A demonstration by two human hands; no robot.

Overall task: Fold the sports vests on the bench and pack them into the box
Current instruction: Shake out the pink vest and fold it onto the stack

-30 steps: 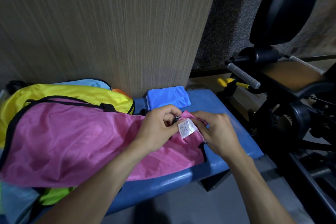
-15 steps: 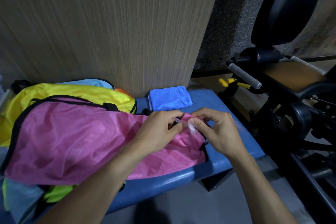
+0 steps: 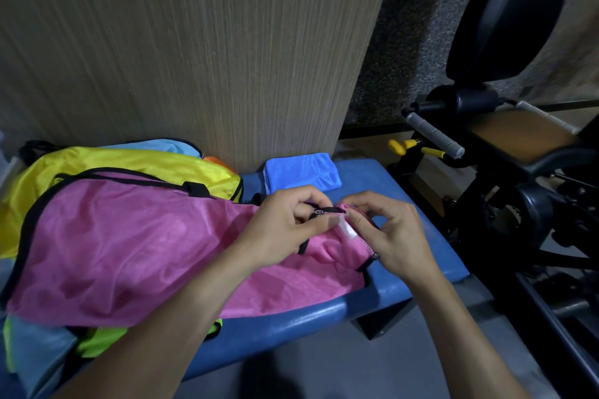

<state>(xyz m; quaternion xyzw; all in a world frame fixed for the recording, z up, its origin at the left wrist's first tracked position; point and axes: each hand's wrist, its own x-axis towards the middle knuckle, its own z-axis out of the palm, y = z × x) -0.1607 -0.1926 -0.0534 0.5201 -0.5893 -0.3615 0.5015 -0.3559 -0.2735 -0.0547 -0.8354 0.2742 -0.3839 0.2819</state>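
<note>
Several sports vests lay heaped on the blue bench (image 3: pixel 418 204), to the left of both hands. Counted by colour at the far left there was one yellow vest (image 3: pixel 129 162) with a light blue one (image 3: pixel 162 145) and a sliver of an orange one (image 3: pixel 215 160) behind it, while one lime-green vest (image 3: pixel 97 342) and another pale blue piece (image 3: pixel 35 353) showed beneath the front edge of the pile; whether these were separate garments could not be told. On top of the pile, spreading rightward to the hands, lay one pink vest (image 3: pixel 129 243) with black trim.

One left hand (image 3: pixel 278 230) had its fingers curled and pinched the black-edged corner of the pink vest between thumb and fingertips. Just beyond it, near the wooden panel (image 3: pixel 194 42), sat one folded blue vest (image 3: pixel 301 172), apart from both hands. One small white label (image 3: pixel 348 230) stuck out of the pink vest's seam between the two hands, touching the thumbs.

One right hand (image 3: pixel 389 233), just right of the left, pinched the same pink hem with curled fingers, close beside the label. To its right and well apart stood one black exercise machine (image 3: pixel 505 204) with two grey grips (image 3: pixel 434 134) and one yellow knob (image 3: pixel 398 145). One black padded backrest (image 3: pixel 509 10) rose above it.
</note>
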